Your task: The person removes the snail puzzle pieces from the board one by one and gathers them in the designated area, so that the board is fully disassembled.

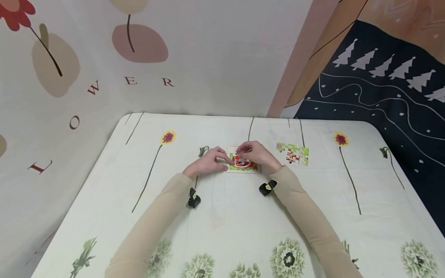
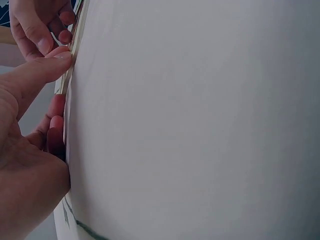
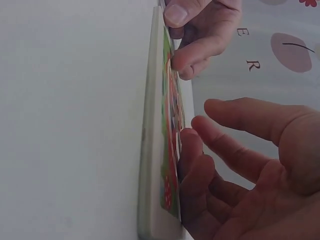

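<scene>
A small jigsaw board (image 1: pixel 228 171) with a pale rim lies on the table, its red and green picture partly hidden by my hands. My left hand (image 1: pixel 208 163) rests at its left side, the index finger reaching onto the picture and the thumb by the rim. From the right, my right hand (image 1: pixel 258 153) reaches over the board's upper part. In the right wrist view, the fingertips of that hand (image 3: pixel 240 165) touch the picture, while thumb and index stand slightly apart; no piece shows between them. Loose jigsaw pieces (image 1: pixel 298 153) lie to the right of the board.
A white cloth with printed flowers covers the table (image 1: pixel 222 220). Behind it hangs a pale printed curtain (image 1: pixel 215 65), and a dark cloth with white trees (image 1: pixel 382 88) hangs at the right. Black wrist cameras (image 1: pixel 267 187) sit on both wrists.
</scene>
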`<action>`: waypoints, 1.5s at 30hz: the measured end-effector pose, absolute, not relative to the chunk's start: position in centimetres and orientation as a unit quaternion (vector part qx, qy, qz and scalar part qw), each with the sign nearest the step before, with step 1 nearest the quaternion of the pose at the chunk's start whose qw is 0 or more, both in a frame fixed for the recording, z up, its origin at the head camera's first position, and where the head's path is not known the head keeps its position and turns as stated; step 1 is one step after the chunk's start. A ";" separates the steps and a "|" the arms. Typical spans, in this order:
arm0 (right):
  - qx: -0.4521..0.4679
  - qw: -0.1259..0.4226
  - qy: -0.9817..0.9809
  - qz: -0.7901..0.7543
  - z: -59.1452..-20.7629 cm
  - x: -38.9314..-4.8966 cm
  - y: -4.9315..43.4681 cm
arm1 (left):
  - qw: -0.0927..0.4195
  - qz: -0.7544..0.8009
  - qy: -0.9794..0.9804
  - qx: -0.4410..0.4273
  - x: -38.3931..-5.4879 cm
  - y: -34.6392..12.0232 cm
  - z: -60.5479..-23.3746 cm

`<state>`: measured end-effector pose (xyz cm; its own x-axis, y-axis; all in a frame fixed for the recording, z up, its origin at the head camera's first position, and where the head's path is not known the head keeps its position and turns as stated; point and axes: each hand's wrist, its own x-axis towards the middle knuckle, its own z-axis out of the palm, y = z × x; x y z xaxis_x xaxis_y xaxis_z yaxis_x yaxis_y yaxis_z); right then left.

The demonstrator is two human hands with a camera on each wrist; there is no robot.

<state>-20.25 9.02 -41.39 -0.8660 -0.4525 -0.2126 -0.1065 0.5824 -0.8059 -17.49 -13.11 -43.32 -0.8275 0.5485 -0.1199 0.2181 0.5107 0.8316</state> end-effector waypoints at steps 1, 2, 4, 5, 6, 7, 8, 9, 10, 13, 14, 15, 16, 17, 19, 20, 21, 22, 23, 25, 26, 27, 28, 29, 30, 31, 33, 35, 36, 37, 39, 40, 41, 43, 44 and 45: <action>-0.159 0.205 0.868 -0.423 -41.3 -20.3 8.9 | 0.188 0.440 0.849 0.226 -17.5 -13.1 -43.3; -0.158 0.207 0.870 -0.418 -41.3 -20.3 8.8 | 0.188 0.438 0.849 0.226 -17.5 -13.1 -43.3; -0.152 0.211 0.874 -0.411 -41.2 -20.3 8.6 | 0.189 0.436 0.850 0.225 -17.5 -13.0 -43.3; -0.150 0.212 0.876 -0.407 -41.2 -20.4 8.5 | 0.190 0.436 0.850 0.225 -17.5 -13.0 -43.3; -0.149 0.212 0.877 -0.404 -41.2 -20.4 8.4 | 0.189 0.435 0.850 0.227 -17.5 -13.0 -43.2; -0.146 0.213 0.879 -0.401 -41.2 -20.4 8.3 | 0.190 0.436 0.850 0.227 -17.6 -13.0 -43.2; -0.144 0.215 0.880 -0.399 -41.2 -20.4 8.3 | 0.190 0.436 0.850 0.228 -17.6 -13.0 -43.2; -0.143 0.216 0.880 -0.398 -41.2 -20.5 8.3 | 0.189 0.436 0.849 0.230 -17.6 -13.0 -43.2; -0.143 0.218 0.880 -0.398 -41.3 -20.5 8.3 | 0.187 0.436 0.849 0.232 -17.6 -13.0 -43.2; -0.146 0.223 0.876 -0.401 -41.3 -20.6 8.3 | 0.185 0.439 0.848 0.233 -17.7 -13.0 -43.2; -0.149 0.224 0.875 -0.403 -41.4 -20.7 8.3 | 0.185 0.440 0.847 0.233 -17.7 -12.9 -43.2; -0.151 0.226 0.872 -0.407 -41.4 -20.7 8.3 | 0.185 0.441 0.847 0.232 -17.7 -12.9 -43.3; -0.152 0.227 0.871 -0.409 -41.4 -20.7 8.3 | 0.186 0.442 0.846 0.232 -17.7 -12.9 -43.3; -0.153 0.227 0.869 -0.412 -41.4 -20.7 8.3 | 0.186 0.444 0.845 0.231 -17.7 -12.9 -43.3; -0.154 0.229 0.866 -0.418 -41.5 -20.8 8.3 | 0.188 0.449 0.843 0.229 -17.7 -12.9 -43.4; -0.155 0.228 0.865 -0.420 -41.5 -20.7 8.3 | 0.188 0.450 0.843 0.229 -17.7 -12.9 -43.4; -0.153 0.227 0.864 -0.423 -41.6 -20.7 8.3 | 0.187 0.450 0.842 0.230 -17.7 -12.9 -43.5; -0.152 0.225 0.864 -0.424 -41.6 -20.7 8.3 | 0.186 0.450 0.842 0.230 -17.7 -12.9 -43.5; -0.150 0.224 0.863 -0.428 -41.6 -20.7 8.3 | 0.185 0.451 0.842 0.231 -17.7 -12.9 -43.4; -0.147 0.219 0.863 -0.432 -41.7 -20.5 8.3 | 0.183 0.450 0.843 0.233 -17.7 -12.9 -43.4; -0.145 0.216 0.863 -0.433 -41.7 -20.5 8.2 | 0.183 0.449 0.843 0.233 -17.7 -12.9 -43.4; -0.144 0.214 0.863 -0.434 -41.7 -20.4 8.2 | 0.182 0.449 0.843 0.235 -17.7 -12.9 -43.4; -0.142 0.211 0.863 -0.436 -41.6 -20.3 8.2 | 0.183 0.449 0.843 0.234 -17.7 -12.9 -43.3; -0.142 0.209 0.863 -0.438 -41.6 -20.2 8.2 | 0.184 0.448 0.843 0.234 -17.7 -12.9 -43.3; -0.142 0.206 0.863 -0.439 -41.7 -20.1 8.2 | 0.184 0.448 0.843 0.236 -17.8 -12.9 -43.3; -0.141 0.203 0.862 -0.442 -41.6 -20.1 8.1 | 0.184 0.447 0.843 0.236 -17.8 -13.0 -43.3; -0.140 0.196 0.862 -0.446 -41.6 -19.9 8.1 | 0.185 0.447 0.842 0.239 -17.7 -13.0 -43.3; -0.140 0.190 0.862 -0.448 -41.7 -19.8 8.1 | 0.186 0.447 0.842 0.238 -17.7 -12.9 -43.3; -0.139 0.187 0.862 -0.450 -41.7 -19.8 8.1 | 0.188 0.447 0.841 0.238 -17.8 -12.9 -43.4; -0.137 0.185 0.863 -0.450 -41.7 -19.8 8.1 | 0.188 0.446 0.842 0.237 -17.7 -12.9 -43.4; -0.137 0.184 0.863 -0.451 -41.8 -19.8 8.1 | 0.191 0.444 0.843 0.234 -17.8 -12.9 -43.4; -0.137 0.183 0.863 -0.451 -41.8 -19.8 8.1 | 0.191 0.443 0.844 0.233 -17.7 -12.9 -43.4; -0.136 0.184 0.862 -0.453 -41.8 -19.8 8.1 | 0.192 0.443 0.845 0.230 -17.7 -12.9 -43.4; -0.139 0.185 0.859 -0.456 -41.7 -19.9 8.2 | 0.195 0.442 0.846 0.227 -17.7 -12.9 -43.3; -0.140 0.187 0.857 -0.460 -41.7 -20.0 8.3 | 0.196 0.442 0.846 0.225 -17.7 -12.9 -43.3; -0.139 0.189 0.854 -0.464 -41.7 -20.1 8.4 | 0.197 0.443 0.845 0.225 -17.7 -12.9 -43.3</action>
<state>-20.08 8.35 -41.67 -0.8895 -0.4138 -0.1938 -0.0628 0.5310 -0.8451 -17.67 -12.87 -43.26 -0.8214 0.5542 -0.1344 0.2051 0.5071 0.8371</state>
